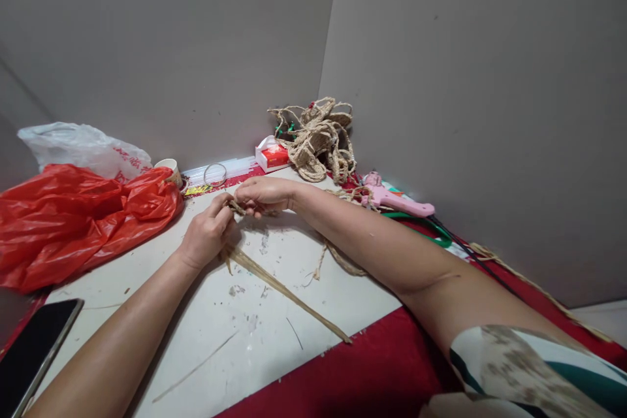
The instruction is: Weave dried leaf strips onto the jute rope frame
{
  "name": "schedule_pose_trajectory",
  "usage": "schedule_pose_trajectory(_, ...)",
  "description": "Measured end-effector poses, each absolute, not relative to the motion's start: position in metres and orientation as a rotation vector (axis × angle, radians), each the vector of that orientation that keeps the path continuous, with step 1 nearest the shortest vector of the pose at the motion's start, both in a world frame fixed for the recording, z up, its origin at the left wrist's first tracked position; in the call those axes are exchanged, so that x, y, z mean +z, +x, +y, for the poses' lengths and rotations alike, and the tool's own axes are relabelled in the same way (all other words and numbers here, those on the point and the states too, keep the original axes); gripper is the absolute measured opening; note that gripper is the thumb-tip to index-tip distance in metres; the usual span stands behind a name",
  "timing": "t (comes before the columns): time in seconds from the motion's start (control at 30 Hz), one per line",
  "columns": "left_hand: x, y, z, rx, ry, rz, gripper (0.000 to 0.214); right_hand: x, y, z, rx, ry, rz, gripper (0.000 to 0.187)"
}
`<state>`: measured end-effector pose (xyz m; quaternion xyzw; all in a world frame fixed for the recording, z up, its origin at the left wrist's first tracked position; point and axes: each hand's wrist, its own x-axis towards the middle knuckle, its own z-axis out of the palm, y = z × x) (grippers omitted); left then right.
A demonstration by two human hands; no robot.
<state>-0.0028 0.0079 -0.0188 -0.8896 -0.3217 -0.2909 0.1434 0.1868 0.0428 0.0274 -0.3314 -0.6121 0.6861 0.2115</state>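
Observation:
My left hand (208, 232) is closed around a short piece of twisted straw cord (238, 208) over the white board (220, 333). At the other end of that piece, the fingers of my right hand (264, 194) pinch it, close against the left fingertips. Long flat straw strands (289, 292) trail from beneath my left hand across the board toward its front right edge. Whether they join the cord is hidden by the hand. Partly behind my right forearm lies a loop of straw rope (345, 261) with a frayed end.
A red plastic bag (93, 215), a white plastic bag (83, 147) and a phone (42, 353) are on the left. Along the back stand a paper cup (168, 168), clear sticks (230, 170), a red-and-white box (273, 155) and heaped straw rope (321, 137). A pink glue gun (399, 201) lies right.

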Motion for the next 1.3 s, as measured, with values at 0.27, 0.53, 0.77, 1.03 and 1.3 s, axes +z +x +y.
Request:
schedule_pose_trajectory(0.27, -0.014, 0.001, 0.006, -1.123, -2.528, -1.037, 0.013, 0.023, 0.181, 0.044, 2.143, -0.802, -1.215, 0.008)
schedule_pose_trajectory(0.53, -0.015, -0.002, 0.009, -1.03, -2.596, -0.972, 0.011, 0.02, 0.182, 0.048, 2.25, -0.856, -1.107, 0.009)
schedule_pose_trajectory(0.77, -0.012, -0.002, 0.008, -1.167, -2.579, -1.135, 0.02, 0.027, 0.185, 0.048, 2.217, -0.731, -1.062, 0.012)
schedule_pose_trajectory(1.03, -0.012, 0.007, 0.006, -1.382, -2.651, -1.191, 0.021, 0.031, 0.185, 0.039, 1.688, -0.96, -1.663, 0.02)
schedule_pose_trajectory(1.3, -0.007, 0.018, -0.002, -1.688, -2.823, -1.854, 0.021, 0.028, 0.181, 0.047, 1.324, -0.972, -1.594, 0.025)
